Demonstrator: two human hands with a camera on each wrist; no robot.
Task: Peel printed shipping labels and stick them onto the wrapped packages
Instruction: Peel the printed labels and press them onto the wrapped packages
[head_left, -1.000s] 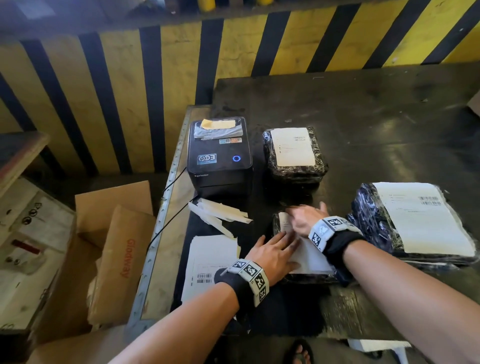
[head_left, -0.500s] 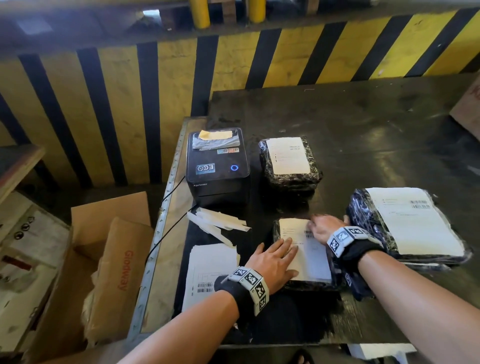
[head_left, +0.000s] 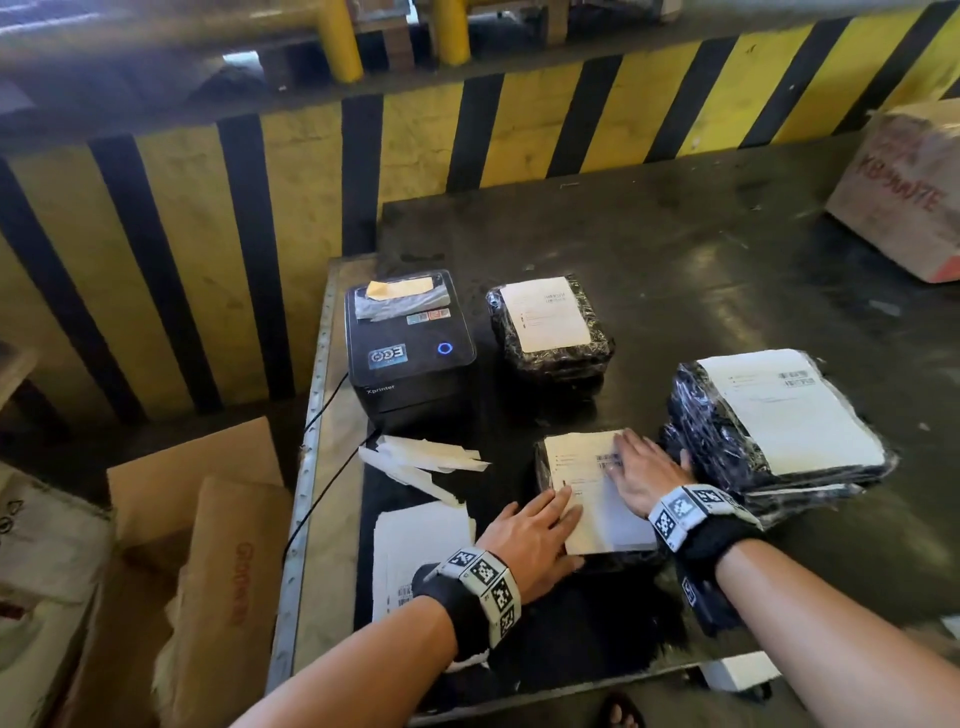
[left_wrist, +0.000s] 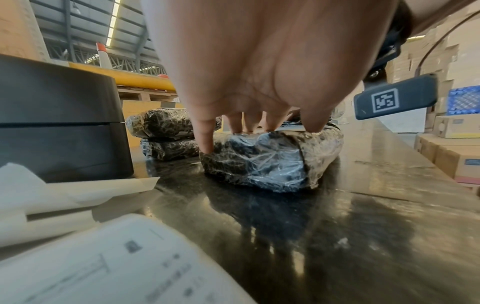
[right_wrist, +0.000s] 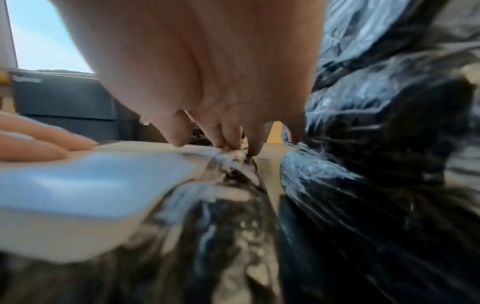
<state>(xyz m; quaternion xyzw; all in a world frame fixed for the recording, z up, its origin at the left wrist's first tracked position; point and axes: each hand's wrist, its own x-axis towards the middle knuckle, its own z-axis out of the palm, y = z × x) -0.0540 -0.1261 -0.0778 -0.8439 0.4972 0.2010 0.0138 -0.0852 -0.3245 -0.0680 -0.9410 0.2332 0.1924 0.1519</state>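
A small black plastic-wrapped package (head_left: 597, 558) (left_wrist: 270, 162) lies near the table's front edge with a white shipping label (head_left: 587, 483) on top. My left hand (head_left: 535, 535) (left_wrist: 249, 123) lies flat on the label's left side, its thumb against the package's side. My right hand (head_left: 644, 473) (right_wrist: 228, 142) presses flat on the label's right part, fingers straight. Two labelled wrapped packages lie nearby: one (head_left: 550, 332) at the back, a larger one (head_left: 774, 415) at the right. Printed labels (head_left: 415, 545) lie in a stack at the front left.
A black label printer (head_left: 410, 348) stands at the table's left edge, with peeled backing strips (head_left: 421, 460) in front of it. A cardboard box (head_left: 904, 192) sits at the far right. Cartons (head_left: 208, 545) stand on the floor at the left. A striped barrier runs behind.
My right hand has slid from the label's left part across to its right side. The left hand stays flat on the left edge. The head view has tilted up.
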